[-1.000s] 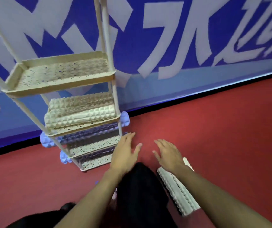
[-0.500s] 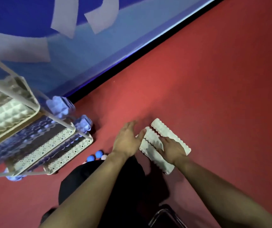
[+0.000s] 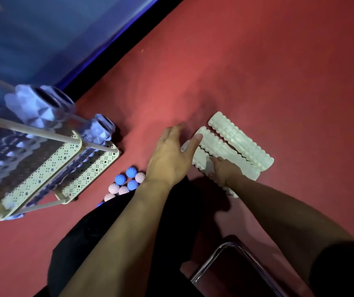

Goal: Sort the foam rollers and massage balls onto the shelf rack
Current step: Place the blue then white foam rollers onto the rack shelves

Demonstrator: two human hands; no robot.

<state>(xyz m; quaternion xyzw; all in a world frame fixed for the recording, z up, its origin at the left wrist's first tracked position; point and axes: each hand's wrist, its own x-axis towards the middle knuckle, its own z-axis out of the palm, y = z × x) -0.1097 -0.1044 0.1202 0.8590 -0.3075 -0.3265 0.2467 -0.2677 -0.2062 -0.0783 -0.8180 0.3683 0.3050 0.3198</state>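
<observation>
I look down at a red floor (image 3: 257, 61). My left hand (image 3: 169, 157) lies flat with fingers straight, thumb touching the end of a white foam roller (image 3: 221, 151). My right hand (image 3: 223, 171) curls over that roller's near side, gripping it. A second white roller (image 3: 240, 140) lies touching it on the far side. Left of the rollers, blue and pink spiky massage balls (image 3: 125, 183) cluster beside the cream shelf rack (image 3: 94, 166), which holds purple foam rollers (image 3: 99, 129). Near the white rollers, my dark trouser leg (image 3: 99, 232) and a chrome chair frame (image 3: 236, 264) crowd the floor.
</observation>
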